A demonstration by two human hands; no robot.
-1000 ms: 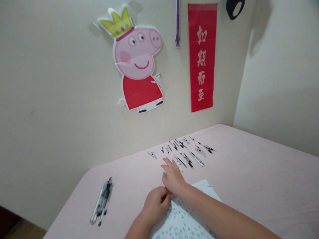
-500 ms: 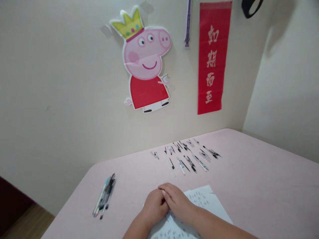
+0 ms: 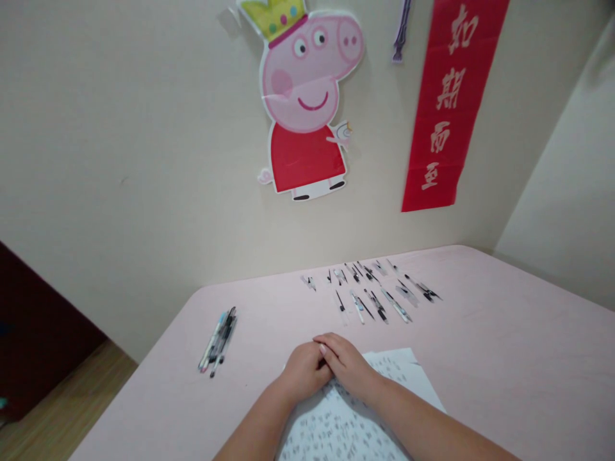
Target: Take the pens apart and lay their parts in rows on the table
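Observation:
My left hand [image 3: 298, 372] and my right hand [image 3: 348, 363] meet at the near middle of the pink table [image 3: 504, 358]. Both have their fingers curled and pressed together, fingertips touching. Whatever sits between them is hidden. They rest on the far edge of a white sheet [image 3: 369, 416] covered in small handwriting. Beyond the hands, several taken-apart pen pieces [image 3: 372, 291] lie in rows near the wall. A bundle of whole pens [image 3: 218, 342] lies to the left of my left hand.
The table stands in a room corner, with walls close behind and to the right. A cartoon pig cutout [image 3: 307, 102] and a red banner [image 3: 446, 109] hang on the back wall. Wooden floor [image 3: 57, 416] shows past the table's left edge.
My right hand has drawn back from the pen pieces and joined my left hand over the sheet. The camera view has swung left and tilted down.

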